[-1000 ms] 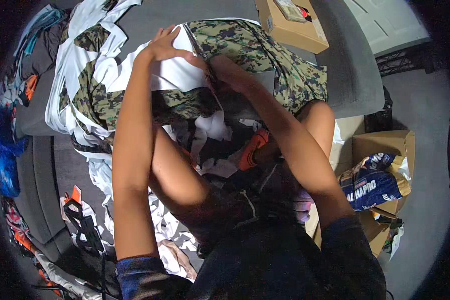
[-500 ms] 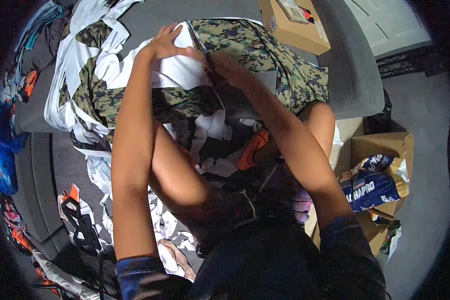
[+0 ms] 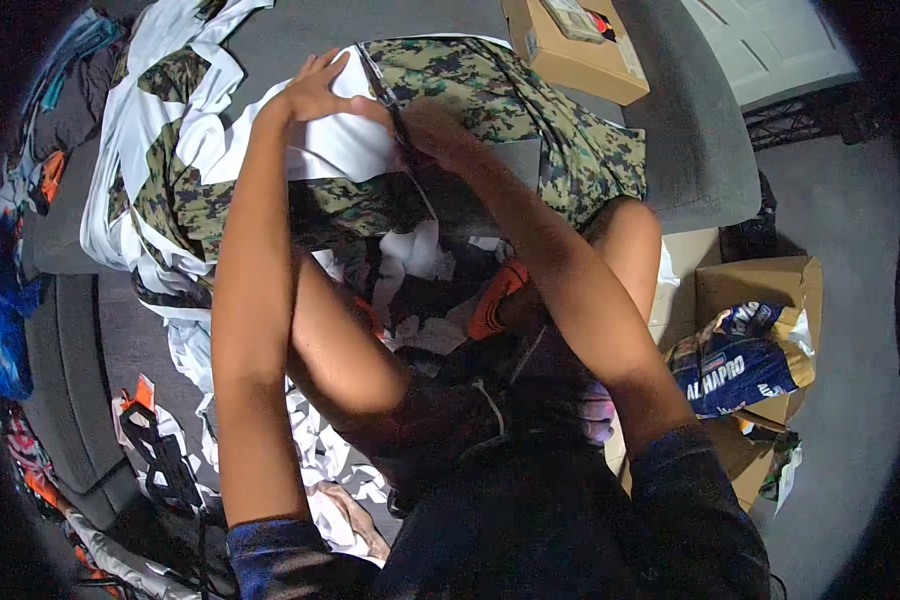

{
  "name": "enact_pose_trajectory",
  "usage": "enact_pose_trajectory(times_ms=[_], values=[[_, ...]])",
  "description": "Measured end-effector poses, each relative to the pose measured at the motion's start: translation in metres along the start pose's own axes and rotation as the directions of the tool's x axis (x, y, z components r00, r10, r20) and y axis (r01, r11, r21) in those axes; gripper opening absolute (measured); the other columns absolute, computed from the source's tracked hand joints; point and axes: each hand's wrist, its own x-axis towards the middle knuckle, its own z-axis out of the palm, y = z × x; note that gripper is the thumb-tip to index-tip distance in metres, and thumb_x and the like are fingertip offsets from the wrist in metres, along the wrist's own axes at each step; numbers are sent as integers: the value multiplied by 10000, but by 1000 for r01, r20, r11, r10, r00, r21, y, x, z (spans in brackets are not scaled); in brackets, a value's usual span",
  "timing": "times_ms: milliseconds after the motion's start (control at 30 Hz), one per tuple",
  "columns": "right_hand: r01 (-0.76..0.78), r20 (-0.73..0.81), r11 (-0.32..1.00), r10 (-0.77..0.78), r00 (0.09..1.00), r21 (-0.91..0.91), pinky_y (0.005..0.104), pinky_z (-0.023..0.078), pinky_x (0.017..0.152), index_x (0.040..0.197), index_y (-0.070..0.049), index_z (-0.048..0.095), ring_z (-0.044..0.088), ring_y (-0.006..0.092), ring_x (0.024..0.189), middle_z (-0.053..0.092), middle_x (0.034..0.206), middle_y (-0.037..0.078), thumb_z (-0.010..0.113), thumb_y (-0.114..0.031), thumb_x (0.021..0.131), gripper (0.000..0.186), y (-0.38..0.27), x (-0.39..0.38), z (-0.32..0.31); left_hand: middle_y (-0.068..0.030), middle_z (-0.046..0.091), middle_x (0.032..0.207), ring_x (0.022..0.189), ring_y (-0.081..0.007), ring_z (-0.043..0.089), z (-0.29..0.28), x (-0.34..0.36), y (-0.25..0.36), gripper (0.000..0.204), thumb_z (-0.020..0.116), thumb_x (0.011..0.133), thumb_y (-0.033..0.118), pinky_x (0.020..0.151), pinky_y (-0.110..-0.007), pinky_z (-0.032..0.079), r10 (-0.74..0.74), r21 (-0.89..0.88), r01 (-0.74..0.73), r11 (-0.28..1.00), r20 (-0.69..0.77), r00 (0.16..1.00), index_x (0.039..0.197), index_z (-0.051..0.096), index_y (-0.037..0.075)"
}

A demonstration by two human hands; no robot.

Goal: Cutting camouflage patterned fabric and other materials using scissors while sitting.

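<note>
Camouflage fabric (image 3: pixel 455 75) with a white reverse side (image 3: pixel 345 150) lies across the grey cushioned seat in front of me. My left hand (image 3: pixel 318 97) rests on the white part, fingers spread, its thumb reaching toward my other hand. Along the line where white meets camouflage, my right hand (image 3: pixel 428 130) is curled and closed. Shadow and its own wrist hide what it grips, if anything. A narrow strip of fabric edge (image 3: pixel 425 200) runs down below that hand.
White fabric scraps (image 3: pixel 320 440) litter the floor under my legs. At the right stands an open carton (image 3: pixel 765 275) holding a blue printed bag (image 3: pixel 735 365). Another cardboard box (image 3: pixel 580 65) sits on the grey seat (image 3: pixel 685 130) at the far right. Clothes are heaped at the left.
The whole view has shifted slightly, so everything sits a little farther left. Both hands keep nearly the same place and pose on the fabric.
</note>
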Motion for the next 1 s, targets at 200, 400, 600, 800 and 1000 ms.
enact_pose_trajectory(times_ms=[200, 400, 600, 800, 1000], values=[[-7, 3, 1000, 7, 1000, 3, 318, 439, 458, 705, 64, 607, 540, 192, 485, 583, 572, 97, 601, -627, 689, 692, -3, 1, 2, -56, 159, 1493, 1364, -329, 128, 2, 3, -6, 925, 567, 712, 614, 1101, -464, 190, 8, -23, -8, 1000, 9, 1000, 1433, 204, 164], [9, 13, 1000, -9, 1000, 14, 321, 448, 463, 711, 64, 605, 557, 199, 498, 594, 586, 106, 604, -640, 678, 705, -9, -3, -1, -63, 152, 1494, 1369, -330, 112, 6, 8, -12, 937, 584, 699, 610, 1104, -469, 180, 53, -76, -53, 996, -5, 999, 1432, 209, 163], [52, 64, 997, -55, 996, 52, 335, 468, 503, 764, 69, 604, 586, 211, 550, 616, 634, 125, 606, -571, 717, 641, -7, -4, -5, -74, 142, 1496, 1371, -327, 101, 6, 4, -6, 1012, 601, 657, 663, 1110, -463, 163, 19, -70, -19, 997, -1, 1000, 1430, 209, 141], [467, 89, 882, -471, 878, 61, 262, 350, 425, 591, -30, 574, 431, 148, 409, 542, 531, 48, 498, -298, 837, 371, 3, -30, -22, -40, 131, 1499, 1375, -318, 91, -1, -4, 0, 1128, 590, 565, 774, 1095, -501, 186, -72, -65, 73, 995, 17, 997, 1436, 193, 177], [323, 58, 928, -339, 939, 187, 248, 275, 364, 570, -86, 523, 396, 103, 372, 454, 445, 3, 587, -266, 875, 360, 48, -87, -70, -76, 174, 1483, 1359, -320, 153, -16, -22, 0, 1139, 610, 548, 767, 1060, -533, 227, -209, -49, 210, 977, 24, 978, 1431, 216, 165]])
